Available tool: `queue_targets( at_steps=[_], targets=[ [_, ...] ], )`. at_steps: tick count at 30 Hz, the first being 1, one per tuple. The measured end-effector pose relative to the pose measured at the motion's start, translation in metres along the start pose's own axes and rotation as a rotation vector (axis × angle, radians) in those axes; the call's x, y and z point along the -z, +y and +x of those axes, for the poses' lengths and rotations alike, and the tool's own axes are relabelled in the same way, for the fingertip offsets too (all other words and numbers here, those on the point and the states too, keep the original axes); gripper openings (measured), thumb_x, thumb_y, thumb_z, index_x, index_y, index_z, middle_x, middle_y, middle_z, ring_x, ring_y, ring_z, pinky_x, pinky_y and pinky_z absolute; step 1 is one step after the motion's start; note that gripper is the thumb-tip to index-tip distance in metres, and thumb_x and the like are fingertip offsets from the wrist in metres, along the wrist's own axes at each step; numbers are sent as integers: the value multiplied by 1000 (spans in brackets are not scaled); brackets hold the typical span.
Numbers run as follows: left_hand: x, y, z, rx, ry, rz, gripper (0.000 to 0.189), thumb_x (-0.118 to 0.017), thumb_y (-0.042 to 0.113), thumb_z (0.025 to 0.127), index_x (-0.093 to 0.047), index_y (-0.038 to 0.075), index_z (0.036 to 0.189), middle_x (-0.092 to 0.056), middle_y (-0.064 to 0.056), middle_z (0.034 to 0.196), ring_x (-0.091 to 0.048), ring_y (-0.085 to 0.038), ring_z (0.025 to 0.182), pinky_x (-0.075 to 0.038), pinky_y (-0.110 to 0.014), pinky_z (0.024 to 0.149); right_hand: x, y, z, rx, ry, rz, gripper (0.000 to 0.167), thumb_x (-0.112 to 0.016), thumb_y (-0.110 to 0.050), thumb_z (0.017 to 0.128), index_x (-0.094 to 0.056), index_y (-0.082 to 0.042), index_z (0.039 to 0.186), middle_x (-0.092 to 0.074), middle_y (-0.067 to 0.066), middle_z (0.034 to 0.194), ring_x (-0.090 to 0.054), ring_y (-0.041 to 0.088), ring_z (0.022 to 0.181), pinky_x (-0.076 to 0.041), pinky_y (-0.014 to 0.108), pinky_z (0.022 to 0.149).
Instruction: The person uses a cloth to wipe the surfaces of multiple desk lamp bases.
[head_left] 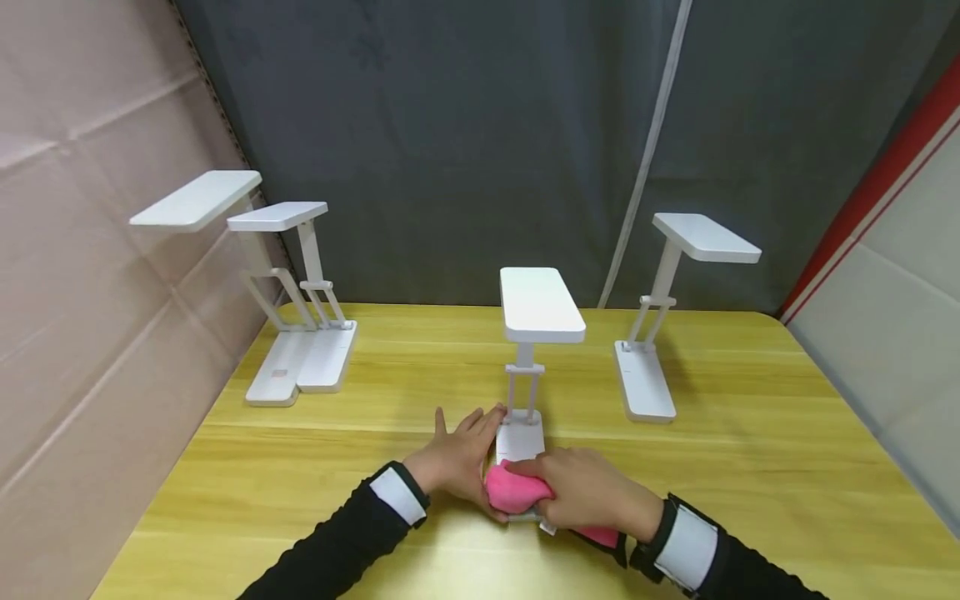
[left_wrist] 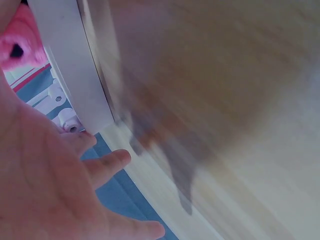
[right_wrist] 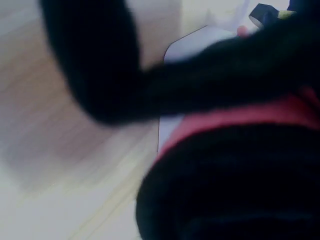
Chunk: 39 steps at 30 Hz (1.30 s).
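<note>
A white folding desk lamp stands mid-table, its flat head raised above a slim base. My left hand rests against the left side of that base, fingers spread and straight. In the left wrist view the open palm lies along the base's edge. My right hand grips a pink cloth and presses it on the near end of the base. Black trim on the cloth fills much of the right wrist view and hides most of the base there.
Two more white lamps, one tall and one shorter, stand side by side at the back left. Another lamp is at the back right. A grey curtain hangs behind the wooden table.
</note>
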<state>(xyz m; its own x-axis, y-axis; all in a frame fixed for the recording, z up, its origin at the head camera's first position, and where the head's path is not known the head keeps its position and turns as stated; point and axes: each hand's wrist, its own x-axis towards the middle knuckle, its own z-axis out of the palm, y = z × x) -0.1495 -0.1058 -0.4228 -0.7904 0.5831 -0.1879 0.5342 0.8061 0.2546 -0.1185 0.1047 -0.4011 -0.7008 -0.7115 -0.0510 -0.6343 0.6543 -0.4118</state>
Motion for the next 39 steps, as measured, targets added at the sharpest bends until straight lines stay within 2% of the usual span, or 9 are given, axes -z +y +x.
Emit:
queue_targets(
  at_steps=[7, 10, 13, 16, 20, 24, 28, 35, 39],
  targets=[
    [2, 1, -1, 8, -29, -6, 134, -81, 66, 55, -11, 7, 153, -15, -5, 158, -21, -29, 141, -3, -76, 99, 11, 16, -13, 111, -167, 234, 48, -65, -13, 75, -66, -18, 123, -55, -14, 74, -46, -1, 60, -41, 19, 56],
    [2, 1, -1, 13, -40, -11, 135, -79, 69, 56, -9, 7, 153, -14, -5, 159, -20, -30, 142, -1, -76, 98, 15, 26, -12, 109, -172, 274, 47, -65, -13, 78, -65, -17, 125, -60, -13, 84, -50, 0, 66, -44, 20, 59],
    [1, 0, -1, 17, -53, -22, 136, -78, 70, 55, -8, 7, 153, -13, -6, 159, -19, -30, 142, 1, -75, 99, 16, 34, -6, 49, -28, 146, 49, -65, -13, 76, -64, -14, 125, -64, -9, 94, -52, 3, 69, -45, 23, 60],
    [1, 0, -1, 20, -64, -36, 136, -78, 70, 56, -8, 7, 153, -12, -7, 159, -18, -31, 142, 2, -75, 99, 13, 40, 1, -19, 118, -55, 54, -66, -12, 70, -65, -14, 124, -64, -5, 90, -49, 6, 64, -42, 25, 53],
    [1, 1, -1, 22, -63, -34, 136, -77, 71, 55, -8, 7, 153, -12, -6, 159, -19, -30, 142, 1, -75, 99, 7, 44, 6, -44, 174, -183, 54, -68, -14, 67, -66, -14, 122, -56, -6, 78, -44, 7, 57, -37, 24, 48],
    [2, 1, -1, 19, -34, -4, 136, -77, 72, 54, -11, 7, 153, -15, -7, 158, -21, -31, 141, -1, -75, 99, 6, 46, 3, -24, 145, -118, 52, -68, -13, 67, -68, -13, 119, -54, -11, 75, -44, 6, 57, -38, 23, 49],
    [3, 1, -1, 11, -17, -1, 135, -78, 71, 54, -12, 7, 153, -17, -7, 158, -23, -31, 141, -2, -75, 99, 8, 44, -8, -12, 76, -16, 57, -65, -11, 68, -65, -14, 125, -55, -14, 78, -45, 4, 60, -39, 23, 51],
    [2, 2, -1, -5, 9, -8, 135, -79, 71, 53, -14, 7, 153, -19, -7, 158, -24, -32, 140, -3, -76, 98, -1, 37, -32, 97, 18, 119, 52, -66, -11, 72, -66, -17, 124, -67, -9, 107, -53, -1, 75, -45, 21, 62],
    [2, 1, -2, 4, 7, -21, 136, -79, 70, 52, -13, 6, 153, -18, -8, 158, -24, -32, 140, -2, -76, 99, -3, 34, -42, 147, -39, 180, 55, -67, -9, 71, -65, -23, 125, -65, -14, 107, -50, -3, 72, -43, 18, 58]
  ],
)
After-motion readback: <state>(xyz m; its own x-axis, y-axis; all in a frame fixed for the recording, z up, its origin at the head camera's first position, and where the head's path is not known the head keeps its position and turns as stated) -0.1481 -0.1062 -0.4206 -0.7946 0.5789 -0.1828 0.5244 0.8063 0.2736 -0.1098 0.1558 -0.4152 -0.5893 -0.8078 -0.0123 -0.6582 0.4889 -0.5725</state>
